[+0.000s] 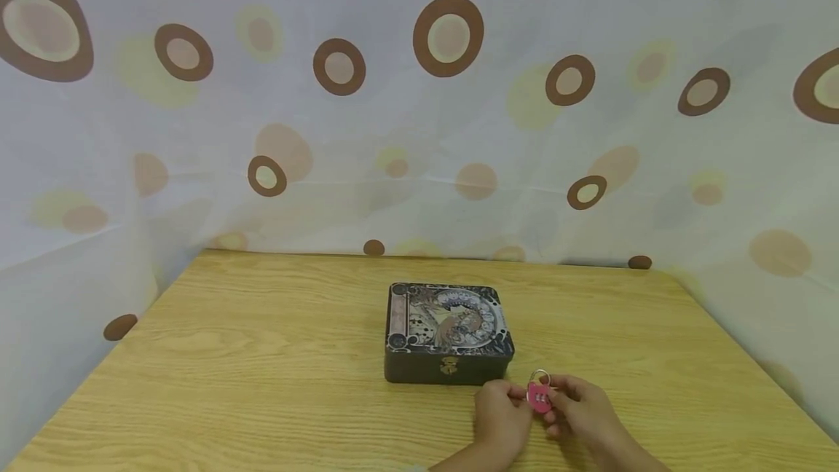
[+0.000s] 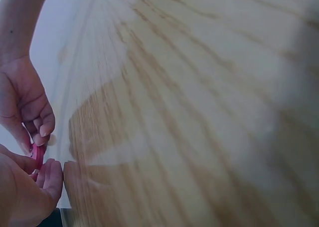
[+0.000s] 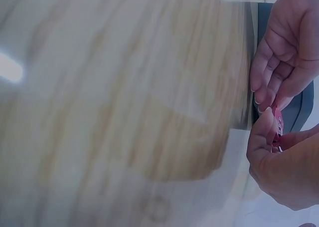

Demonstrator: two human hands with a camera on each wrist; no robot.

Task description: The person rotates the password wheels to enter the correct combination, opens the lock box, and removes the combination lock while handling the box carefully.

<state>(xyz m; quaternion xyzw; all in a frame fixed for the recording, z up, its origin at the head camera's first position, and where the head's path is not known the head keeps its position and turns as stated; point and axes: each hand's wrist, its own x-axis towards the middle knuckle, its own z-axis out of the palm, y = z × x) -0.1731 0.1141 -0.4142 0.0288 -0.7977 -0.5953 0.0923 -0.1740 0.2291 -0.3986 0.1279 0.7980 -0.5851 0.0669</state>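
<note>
A small pink combination padlock (image 1: 540, 398) with number dials and a silver shackle is held between both hands, just off the near right corner of a dark box. My left hand (image 1: 501, 414) pinches its left side by the fingertips. On the other side, my right hand (image 1: 583, 410) grips it with thumb and fingers. The shackle points up and away; whether it is latched cannot be told. In the right wrist view, the padlock (image 3: 278, 124) shows edge-on between the fingertips. Fingers mostly cover the padlock (image 2: 38, 154) in the left wrist view.
The box (image 1: 448, 333) has a printed picture lid, lowered, and a brass-coloured clasp (image 1: 448, 365) on its front. It stands on a wood-grain table (image 1: 262, 363). A pale curtain (image 1: 393, 115) with brown and yellow spots hangs around the back and sides.
</note>
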